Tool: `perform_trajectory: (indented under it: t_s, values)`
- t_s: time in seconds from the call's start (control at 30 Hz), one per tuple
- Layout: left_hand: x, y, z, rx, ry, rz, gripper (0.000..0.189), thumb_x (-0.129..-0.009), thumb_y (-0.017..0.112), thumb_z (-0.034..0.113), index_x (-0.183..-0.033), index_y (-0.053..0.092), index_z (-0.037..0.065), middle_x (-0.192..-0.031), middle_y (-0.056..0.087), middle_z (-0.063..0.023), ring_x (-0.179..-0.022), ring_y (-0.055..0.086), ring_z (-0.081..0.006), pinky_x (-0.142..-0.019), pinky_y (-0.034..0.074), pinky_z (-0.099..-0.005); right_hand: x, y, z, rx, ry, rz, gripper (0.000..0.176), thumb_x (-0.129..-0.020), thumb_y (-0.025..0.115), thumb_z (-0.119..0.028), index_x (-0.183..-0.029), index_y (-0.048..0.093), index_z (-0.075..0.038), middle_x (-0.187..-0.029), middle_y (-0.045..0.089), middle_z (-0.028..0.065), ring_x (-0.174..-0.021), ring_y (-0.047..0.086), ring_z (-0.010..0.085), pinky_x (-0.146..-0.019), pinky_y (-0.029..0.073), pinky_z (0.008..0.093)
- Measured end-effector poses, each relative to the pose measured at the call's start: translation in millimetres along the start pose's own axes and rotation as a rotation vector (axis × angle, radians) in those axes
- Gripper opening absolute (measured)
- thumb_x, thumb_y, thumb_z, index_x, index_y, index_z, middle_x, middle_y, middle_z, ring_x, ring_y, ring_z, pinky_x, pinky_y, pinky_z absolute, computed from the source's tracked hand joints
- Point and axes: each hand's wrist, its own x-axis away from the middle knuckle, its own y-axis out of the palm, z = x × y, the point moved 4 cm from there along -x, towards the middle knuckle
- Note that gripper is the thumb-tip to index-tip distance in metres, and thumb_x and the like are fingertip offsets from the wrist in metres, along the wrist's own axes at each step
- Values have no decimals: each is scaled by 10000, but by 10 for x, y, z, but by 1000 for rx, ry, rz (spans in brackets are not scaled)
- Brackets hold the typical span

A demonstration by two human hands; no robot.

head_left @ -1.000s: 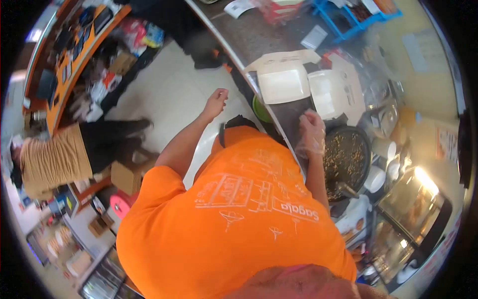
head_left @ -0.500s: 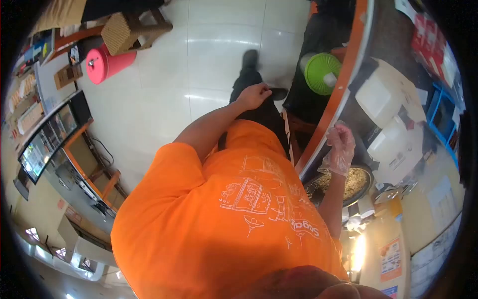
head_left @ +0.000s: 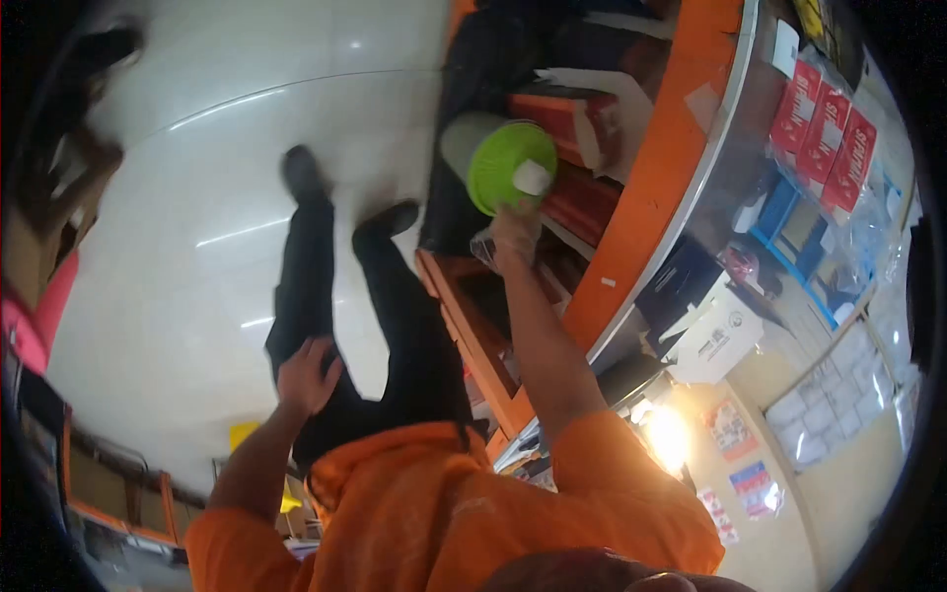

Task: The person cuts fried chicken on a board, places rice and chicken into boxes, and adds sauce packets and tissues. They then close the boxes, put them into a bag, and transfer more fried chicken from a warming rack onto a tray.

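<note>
My left hand [head_left: 310, 377] rests on the thigh of my black trousers, its thumb apart from the fingers and nothing in it. On the right, my right hand [head_left: 517, 233], in a clear plastic glove, is at the lower edge of a bright green lid [head_left: 501, 156]. A white piece [head_left: 532, 178] sits on that lid, just above my fingers. The lid tops a pale round container [head_left: 464, 141] beside the orange counter. Blur hides how my right fingers are bent and whether they grip the lid.
Red boxes [head_left: 824, 133] and a blue rack [head_left: 789, 232] stand on the counter at the right, with an open white carton [head_left: 715, 340] nearer me. Below the counter's orange edge [head_left: 646, 207] is a wooden shelf frame [head_left: 464, 340]. A pink container [head_left: 35, 326] is at far left.
My view has turned and leaned toward the counter. My right hand has gone from above the countertop down to the green lid. My left hand has come down onto my thigh.
</note>
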Motion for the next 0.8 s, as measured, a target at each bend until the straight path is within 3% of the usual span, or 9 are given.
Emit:
perform_trajectory:
  t_s: [0.13,0.27,0.33,0.43,0.47,0.53,0.67,0.73,0.8]
  values:
    - [-114,-105,-43,-9,41,-21,324,-874,670,245,-1168,596,129,-1066,655,-107,-936,673,-337,-768,555,-442,-686,-3,-47,34,204,233,768,-904,680,-356,-1502,313,-46,-1397,518,239,-1247,552,390,-1031,471,455]
    - [-165,-42,-172,19,97,-17,297,-855,676,181,-1138,610,120,-1041,667,-103,-893,687,-322,-714,566,-418,-1310,389,280,-37,111,210,865,-813,772,-422,-1466,347,-49,-1362,543,224,-1156,610,371,-982,502,453]
    - [-174,-43,-196,0,87,-47,290,-852,674,166,-1132,614,118,-1032,671,-105,-881,692,-319,-702,568,-408,-1657,686,545,30,-137,86,818,-789,802,-370,-1422,389,-56,-1318,565,201,-1132,616,339,-952,507,441]
    - [-181,0,-261,38,126,-32,279,-851,673,159,-1122,624,111,-1037,669,-109,-886,688,-326,-715,567,-408,-1557,909,456,43,-271,159,793,-813,782,-394,-1404,400,-29,-1322,565,183,-1125,603,379,-969,502,472]
    - [-170,-10,-273,35,152,-5,279,-852,673,159,-1122,624,110,-1038,668,-110,-888,687,-328,-717,566,-410,-1529,926,435,-56,-170,134,777,-820,778,-366,-1403,399,-20,-1320,562,190,-1137,597,376,-975,497,462]
    - [-175,-6,-254,-16,176,-43,271,-857,675,166,-1121,628,121,-1051,663,-114,-913,677,-338,-745,562,-422,-1437,961,443,-259,29,58,747,-834,771,-310,-1402,396,-2,-1316,557,203,-1162,587,368,-986,487,443]
    - [-289,-24,-31,-109,109,-140,248,-892,657,215,-1128,627,146,-1077,654,-95,-925,675,-352,-753,561,-442,-371,789,-26,-750,149,-211,737,-816,768,-143,-1430,363,-103,-1202,589,118,-1011,610,224,-727,546,386]
    - [-374,-26,76,-186,101,-168,245,-923,626,233,-1145,621,128,-1088,662,-108,-934,672,-364,-769,558,-456,249,628,-198,-653,-75,-442,703,-822,767,-157,-1414,395,-91,-1194,600,116,-1003,618,188,-673,545,326]
    - [-501,4,171,-118,229,-60,248,-951,599,231,-1166,616,109,-1097,671,-126,-945,672,-368,-784,552,-459,969,191,-397,-428,-334,-629,671,-827,768,-181,-1397,424,-98,-1197,614,115,-1054,625,229,-778,551,358]
